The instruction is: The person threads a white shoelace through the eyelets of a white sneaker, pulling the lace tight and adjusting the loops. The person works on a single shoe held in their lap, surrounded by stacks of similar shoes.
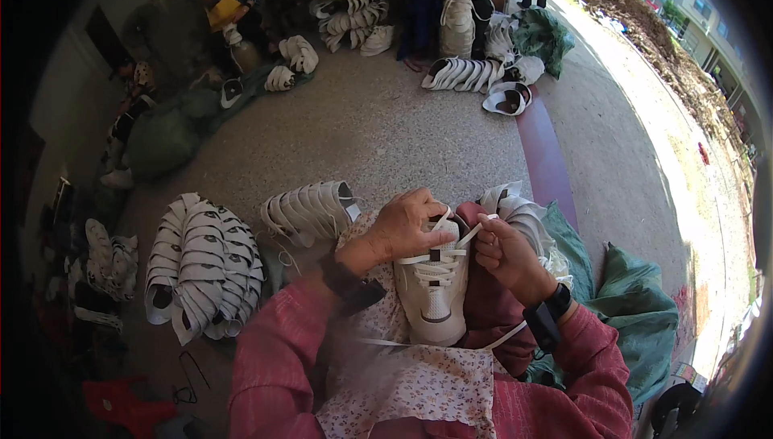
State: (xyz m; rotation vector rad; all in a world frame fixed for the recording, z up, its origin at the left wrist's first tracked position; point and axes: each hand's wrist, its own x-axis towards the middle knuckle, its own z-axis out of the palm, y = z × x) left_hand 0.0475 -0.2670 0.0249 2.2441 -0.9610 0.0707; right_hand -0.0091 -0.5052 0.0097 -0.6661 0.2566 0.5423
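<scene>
A white shoe upper [433, 302] rests on my lap, toe toward me, over a flower-patterned apron [411, 391]. My left hand [411, 225] grips its top end, with the thumb lying across the tongue. White lace crosses the front of the upper in several rows. Between the pinched fingers of my right hand [509, 252] is the shoelace [470, 237], drawn up to the right of the eyelets. A loose length of lace hangs in a curve below the toe. The inside of the upper is hidden.
Stacked white uppers [205, 266] lie on the floor at left, with another row [310, 209] ahead. More uppers [519, 212] and a green sack [632, 294] are at my right. A red stool [125, 407] stands lower left. Several people work beyond; one laces an upper [457, 26].
</scene>
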